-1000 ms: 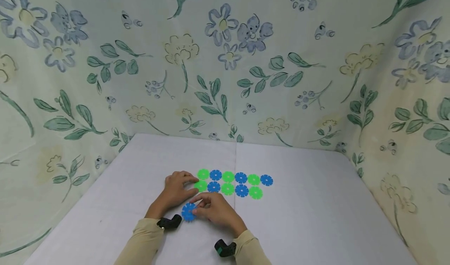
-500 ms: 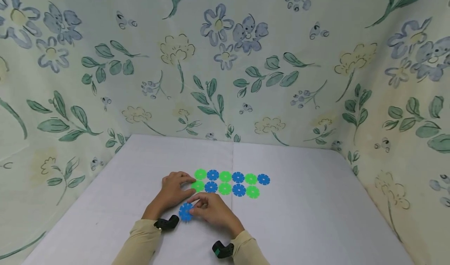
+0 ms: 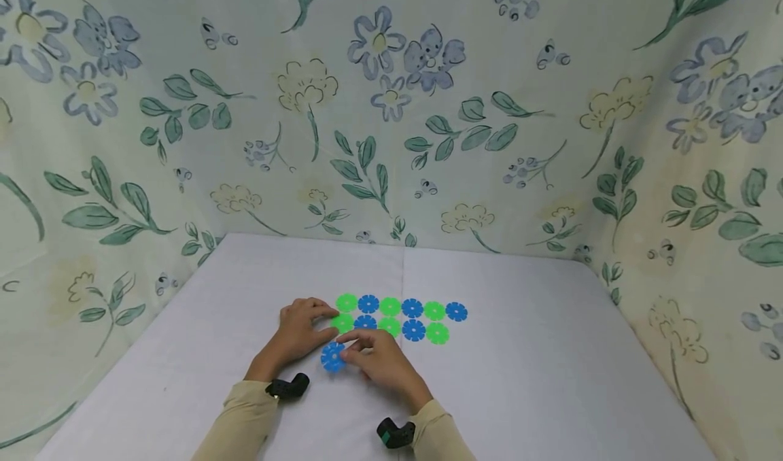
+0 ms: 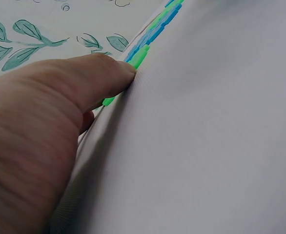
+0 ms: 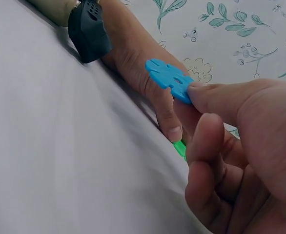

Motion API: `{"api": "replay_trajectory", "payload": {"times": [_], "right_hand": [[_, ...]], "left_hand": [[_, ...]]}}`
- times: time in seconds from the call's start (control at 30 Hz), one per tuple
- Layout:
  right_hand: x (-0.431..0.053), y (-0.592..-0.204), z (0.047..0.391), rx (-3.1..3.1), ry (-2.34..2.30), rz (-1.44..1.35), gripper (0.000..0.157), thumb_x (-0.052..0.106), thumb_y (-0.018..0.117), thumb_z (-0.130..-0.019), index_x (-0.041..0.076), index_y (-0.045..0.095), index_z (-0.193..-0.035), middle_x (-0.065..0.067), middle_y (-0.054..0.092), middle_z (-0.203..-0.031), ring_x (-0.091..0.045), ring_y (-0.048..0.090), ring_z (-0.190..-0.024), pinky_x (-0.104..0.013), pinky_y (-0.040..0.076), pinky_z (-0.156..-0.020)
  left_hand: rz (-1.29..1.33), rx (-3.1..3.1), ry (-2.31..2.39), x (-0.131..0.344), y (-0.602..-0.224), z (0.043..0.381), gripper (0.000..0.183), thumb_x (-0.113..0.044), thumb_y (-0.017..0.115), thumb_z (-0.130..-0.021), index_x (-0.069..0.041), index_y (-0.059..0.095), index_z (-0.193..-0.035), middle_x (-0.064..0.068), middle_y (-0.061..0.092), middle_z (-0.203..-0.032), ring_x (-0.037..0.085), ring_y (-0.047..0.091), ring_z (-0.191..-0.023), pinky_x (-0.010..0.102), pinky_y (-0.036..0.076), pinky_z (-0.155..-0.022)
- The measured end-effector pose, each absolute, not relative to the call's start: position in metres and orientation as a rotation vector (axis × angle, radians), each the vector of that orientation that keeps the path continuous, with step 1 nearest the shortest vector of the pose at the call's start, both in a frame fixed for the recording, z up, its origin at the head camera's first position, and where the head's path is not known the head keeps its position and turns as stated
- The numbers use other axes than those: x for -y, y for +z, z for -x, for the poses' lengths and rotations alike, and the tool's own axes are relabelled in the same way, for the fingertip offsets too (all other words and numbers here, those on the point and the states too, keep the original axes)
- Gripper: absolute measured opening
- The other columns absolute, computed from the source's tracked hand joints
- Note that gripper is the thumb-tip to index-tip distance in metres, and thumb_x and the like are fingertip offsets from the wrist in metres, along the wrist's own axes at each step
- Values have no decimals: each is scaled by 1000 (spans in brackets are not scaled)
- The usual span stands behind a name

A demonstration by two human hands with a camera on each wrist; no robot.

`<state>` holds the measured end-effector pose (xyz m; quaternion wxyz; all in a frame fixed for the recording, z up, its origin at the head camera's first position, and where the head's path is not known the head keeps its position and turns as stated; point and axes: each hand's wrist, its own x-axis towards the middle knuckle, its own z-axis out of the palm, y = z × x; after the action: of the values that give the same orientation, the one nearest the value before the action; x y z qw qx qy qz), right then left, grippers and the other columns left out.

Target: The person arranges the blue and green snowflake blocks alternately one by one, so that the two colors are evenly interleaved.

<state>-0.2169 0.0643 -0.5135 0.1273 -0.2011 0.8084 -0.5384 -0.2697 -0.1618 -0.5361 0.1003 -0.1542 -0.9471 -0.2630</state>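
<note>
My right hand (image 3: 382,362) pinches a blue snowflake disc (image 3: 332,357), a notched plastic building piece, by its edge between thumb and forefinger. In the right wrist view this blue disc (image 5: 168,78) is tilted and raised off the table, near the left thumb. My left hand (image 3: 301,328) rests at the left end of the laid-out discs. Its thumb and forefinger touch the edge of a green snowflake disc (image 3: 344,323) in the nearer row. The left wrist view shows the thumb (image 4: 101,78) stretched out against that green disc (image 4: 142,56).
Two rows of flat green and blue discs lie close together on the white-covered table (image 3: 520,359), colours alternating. A blue disc (image 3: 456,311) ends the far row at right; a green one (image 3: 437,333) ends the near row. Flowered cloth (image 3: 391,107) hangs behind and at both sides.
My right hand has brought the blue disc slightly up and to the right, closer to the near row. The left hand stays at the green disc. The head view has shifted slightly.
</note>
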Motion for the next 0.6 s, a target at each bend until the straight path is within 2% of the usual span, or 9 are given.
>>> {"api": "replay_trajectory", "payload": {"times": [0.3, 0.6], "right_hand": [[-74, -508, 216, -2425, -1572, 565, 21, 35, 70, -94, 35, 71, -115, 7, 71, -90, -11, 51, -46, -29, 45, -48], [-91, -496, 223, -2495, -1646, 430, 20, 37, 69, -95, 33, 70, -114, 3, 70, -93, -14, 53, -53, -29, 46, -52]], "left_hand": [[466, 2798, -770, 162, -538, 271, 35, -41, 80, -83, -31, 74, -115, -3, 64, -122, 26, 50, -122, 56, 27, -99], [437, 2799, -771, 162, -540, 271, 34, -41, 81, -83, -32, 75, -115, -4, 64, -121, 25, 50, -122, 55, 28, -100]]}}
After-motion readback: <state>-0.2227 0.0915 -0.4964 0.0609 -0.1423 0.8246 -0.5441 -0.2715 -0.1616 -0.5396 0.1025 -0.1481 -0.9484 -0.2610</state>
